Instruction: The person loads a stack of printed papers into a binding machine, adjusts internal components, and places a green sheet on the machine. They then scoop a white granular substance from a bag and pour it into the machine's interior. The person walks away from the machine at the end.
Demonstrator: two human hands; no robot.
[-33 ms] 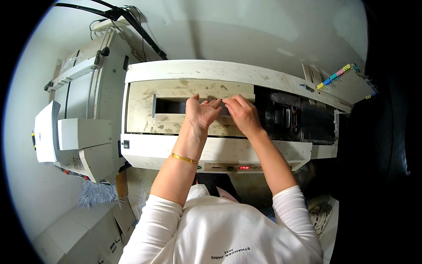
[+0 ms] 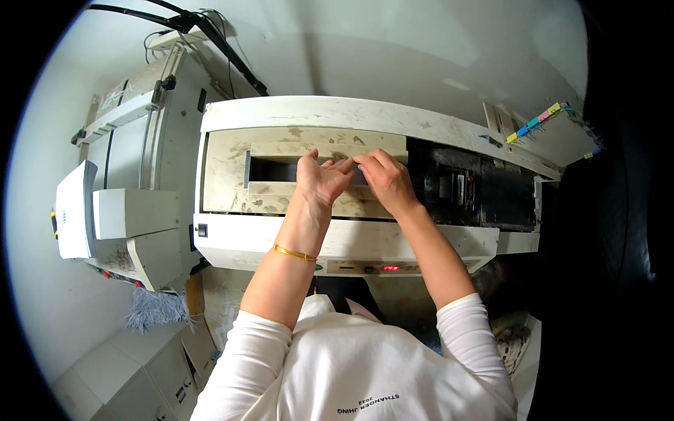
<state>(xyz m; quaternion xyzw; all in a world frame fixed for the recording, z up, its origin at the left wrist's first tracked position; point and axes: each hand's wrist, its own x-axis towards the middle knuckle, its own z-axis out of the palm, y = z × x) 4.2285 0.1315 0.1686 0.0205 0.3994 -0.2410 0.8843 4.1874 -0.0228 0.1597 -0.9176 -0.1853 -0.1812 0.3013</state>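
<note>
Machine [image 2: 302,110]: long, white and smudged, running left to right in front of the person, both hands over it.
Slot [image 2: 270,170]: dark, in the machine's beige plate [image 2: 228,168], partly hidden by the hands.
Left hand [image 2: 324,181]: over the slot, palm up, fingers spread loosely, tips beside the right hand's.
Right hand [image 2: 388,184]: at the slot's right end, fingertips drawn close together; cannot tell whether they pinch anything.
Bracelet [image 2: 295,252]: gold, around the left wrist.
Right part: black bed [image 2: 509,193] with a small metal block [image 2: 460,188].
Near side: switch [image 2: 202,230] at left, red display [image 2: 391,268] nearer the middle.
Far right: row of coloured clips [image 2: 535,122].
Near left: heap of paper shreds [image 2: 157,309].
</note>
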